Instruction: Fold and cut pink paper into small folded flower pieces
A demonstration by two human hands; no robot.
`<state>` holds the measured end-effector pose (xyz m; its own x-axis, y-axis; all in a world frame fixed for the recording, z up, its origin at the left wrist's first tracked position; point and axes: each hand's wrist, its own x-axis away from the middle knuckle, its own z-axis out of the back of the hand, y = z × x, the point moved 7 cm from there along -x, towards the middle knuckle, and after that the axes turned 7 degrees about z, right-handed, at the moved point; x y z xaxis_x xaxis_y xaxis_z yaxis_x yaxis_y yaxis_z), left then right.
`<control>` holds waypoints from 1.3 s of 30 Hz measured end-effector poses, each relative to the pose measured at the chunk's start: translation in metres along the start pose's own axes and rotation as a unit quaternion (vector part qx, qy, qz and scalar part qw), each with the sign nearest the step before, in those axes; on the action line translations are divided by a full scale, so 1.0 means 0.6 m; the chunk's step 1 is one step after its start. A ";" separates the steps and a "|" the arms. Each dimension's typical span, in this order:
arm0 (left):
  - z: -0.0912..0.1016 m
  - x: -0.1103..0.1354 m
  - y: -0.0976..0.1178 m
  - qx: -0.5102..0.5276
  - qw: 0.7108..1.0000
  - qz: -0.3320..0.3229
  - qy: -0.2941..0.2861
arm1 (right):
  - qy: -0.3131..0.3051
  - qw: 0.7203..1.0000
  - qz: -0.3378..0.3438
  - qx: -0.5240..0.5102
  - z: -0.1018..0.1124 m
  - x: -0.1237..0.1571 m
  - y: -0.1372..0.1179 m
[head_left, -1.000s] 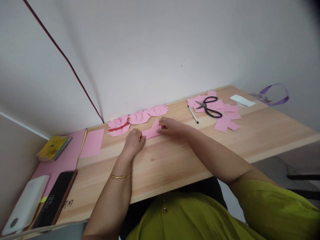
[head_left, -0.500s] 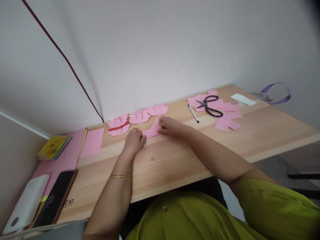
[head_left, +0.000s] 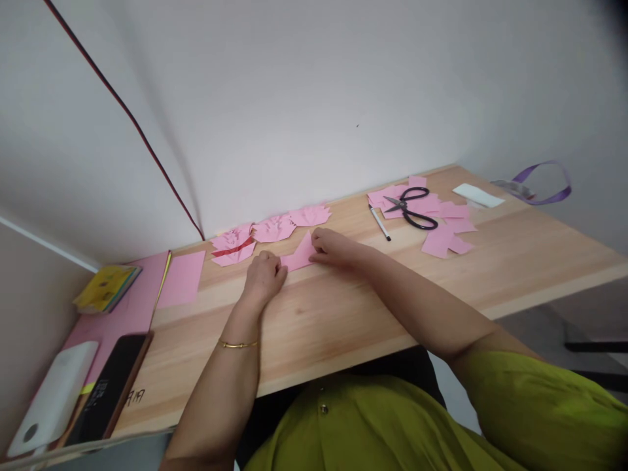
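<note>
A pink folded paper [head_left: 299, 256] lies on the wooden desk [head_left: 343, 314] between my hands. My left hand [head_left: 263, 276] is closed, its fingertips pinching the paper's left end. My right hand [head_left: 334, 248] presses curled fingers on the paper's right end, where a corner stands up in a point. Behind the paper, three finished pink folded pieces [head_left: 272, 229] lie in a row by the wall.
Black scissors [head_left: 411, 207] lie on several pink paper squares [head_left: 444, 226] at the right, with a pen [head_left: 379, 224] beside them. A flat pink sheet [head_left: 181, 279], yellow booklets [head_left: 105, 288], a black phone [head_left: 105, 391] and a white device [head_left: 53, 399] sit at the left. A purple ribbon [head_left: 542, 183] lies far right.
</note>
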<state>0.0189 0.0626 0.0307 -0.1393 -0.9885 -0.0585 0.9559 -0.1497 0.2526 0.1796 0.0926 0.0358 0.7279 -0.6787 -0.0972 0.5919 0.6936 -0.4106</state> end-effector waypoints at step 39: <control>0.009 0.014 0.040 -0.065 0.988 -0.095 0.099 | -0.005 1.000 0.010 0.020 -0.003 -0.001 -0.002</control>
<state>0.0395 0.0507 0.0417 -0.2781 -0.9174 -0.2848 0.9445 -0.3151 0.0927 0.1778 0.0919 0.0349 0.7435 -0.6618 -0.0961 0.5902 0.7169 -0.3711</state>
